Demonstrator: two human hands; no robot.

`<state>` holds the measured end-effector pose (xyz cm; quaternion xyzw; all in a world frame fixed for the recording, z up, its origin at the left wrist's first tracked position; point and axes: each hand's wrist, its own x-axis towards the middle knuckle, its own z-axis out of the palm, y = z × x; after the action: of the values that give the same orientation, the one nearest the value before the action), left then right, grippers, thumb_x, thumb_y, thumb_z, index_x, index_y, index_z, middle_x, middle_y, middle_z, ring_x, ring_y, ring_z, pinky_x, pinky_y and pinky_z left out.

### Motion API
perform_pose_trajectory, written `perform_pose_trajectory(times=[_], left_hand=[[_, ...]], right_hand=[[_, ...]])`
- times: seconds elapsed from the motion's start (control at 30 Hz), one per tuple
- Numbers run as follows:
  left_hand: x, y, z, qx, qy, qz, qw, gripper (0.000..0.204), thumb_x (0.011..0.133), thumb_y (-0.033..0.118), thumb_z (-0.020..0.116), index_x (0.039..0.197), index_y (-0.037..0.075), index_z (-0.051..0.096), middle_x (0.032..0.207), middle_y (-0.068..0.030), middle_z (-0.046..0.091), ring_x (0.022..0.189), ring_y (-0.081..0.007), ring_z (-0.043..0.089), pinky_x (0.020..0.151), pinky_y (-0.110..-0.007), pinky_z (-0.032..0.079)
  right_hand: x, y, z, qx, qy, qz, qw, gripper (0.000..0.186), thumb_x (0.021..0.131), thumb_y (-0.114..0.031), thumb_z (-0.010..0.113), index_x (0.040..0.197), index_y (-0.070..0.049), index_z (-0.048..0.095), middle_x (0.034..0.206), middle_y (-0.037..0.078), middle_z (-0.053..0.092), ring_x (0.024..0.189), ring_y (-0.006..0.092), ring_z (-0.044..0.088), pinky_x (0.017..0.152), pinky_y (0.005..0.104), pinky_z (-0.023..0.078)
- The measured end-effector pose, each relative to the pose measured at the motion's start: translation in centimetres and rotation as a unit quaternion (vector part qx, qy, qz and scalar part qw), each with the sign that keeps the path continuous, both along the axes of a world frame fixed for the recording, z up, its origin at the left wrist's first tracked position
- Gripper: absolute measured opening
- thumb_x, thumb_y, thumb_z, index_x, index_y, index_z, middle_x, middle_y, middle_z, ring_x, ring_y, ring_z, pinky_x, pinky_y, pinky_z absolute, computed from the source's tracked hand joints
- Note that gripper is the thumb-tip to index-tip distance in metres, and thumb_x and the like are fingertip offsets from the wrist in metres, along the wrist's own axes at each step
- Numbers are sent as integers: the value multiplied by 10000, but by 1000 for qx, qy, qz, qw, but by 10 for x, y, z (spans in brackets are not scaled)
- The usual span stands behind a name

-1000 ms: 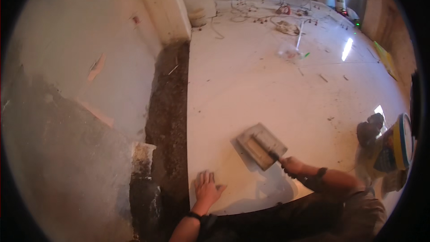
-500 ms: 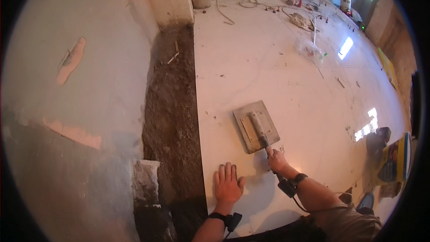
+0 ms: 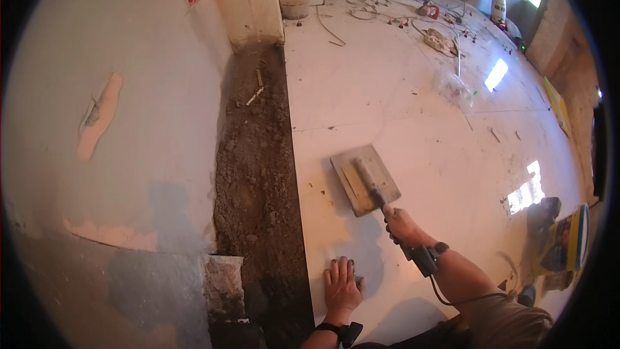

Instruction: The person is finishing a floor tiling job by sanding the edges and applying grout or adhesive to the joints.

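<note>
A strip of bare dirt (image 3: 258,174) runs beside the pale floor (image 3: 400,90). The left hand (image 3: 342,284) lies flat, fingers spread, on the floor. The right hand (image 3: 402,225) grips the handle of a trowel (image 3: 365,179) lying flat, long axis pointing away and leftward.

The person's left hand (image 3: 342,287) is bare, with grey dust or mortar on the fingers. Just below it, at the wrist, sits a black band (image 3: 336,329) carrying a small black boxy unit on its right side. The right hand (image 3: 402,225) is bare too and smudged with the same grey. Right of the left hand and higher, the right wrist wears a black strap (image 3: 431,255) with a dark rectangular module. A thin black cable (image 3: 452,297) runs from that module along the bare forearm to an olive-brown short sleeve (image 3: 500,320) at the upper arm.
</note>
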<state>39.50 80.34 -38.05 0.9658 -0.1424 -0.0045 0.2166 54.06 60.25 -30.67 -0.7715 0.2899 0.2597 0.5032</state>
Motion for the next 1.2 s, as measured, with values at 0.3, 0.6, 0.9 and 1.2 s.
perform_pose_trajectory(times=[0.3,0.6,0.9,1.2], left_hand=[[4,-12,10,34,22,-14,999,664,825,418,643,1299,-36,539,1402,-193,472,1335,-421,369,1116,-560,239],[-8,-10,0,74,-15,-7,997,679,819,393,630,1289,-87,530,1433,-271,443,1368,-457,336,1136,-577,205],[-7,-11,7,200,30,6,979,685,943,376,486,1449,-70,366,1529,-264,328,1449,-434,243,1181,-551,162],[-7,-19,-4,267,-13,-29,963,792,917,514,544,1513,41,323,1572,-191,299,1446,-400,265,1129,-579,277]], right_hand=[[-7,-30,-45,-100,-69,45,992,574,1032,-486,397,889,43,564,666,230,592,623,409,595,619,445,510],[-88,-58,-20,-156,-219,-85,959,430,1021,-386,477,929,27,553,802,337,608,798,557,566,678,553,460],[-185,-92,19,-116,-190,-207,953,376,1016,-338,487,949,25,552,824,310,605,776,509,583,679,526,460],[-249,-137,49,-10,-67,-387,920,469,1025,-400,443,858,24,555,674,226,551,638,302,584,619,428,470]])
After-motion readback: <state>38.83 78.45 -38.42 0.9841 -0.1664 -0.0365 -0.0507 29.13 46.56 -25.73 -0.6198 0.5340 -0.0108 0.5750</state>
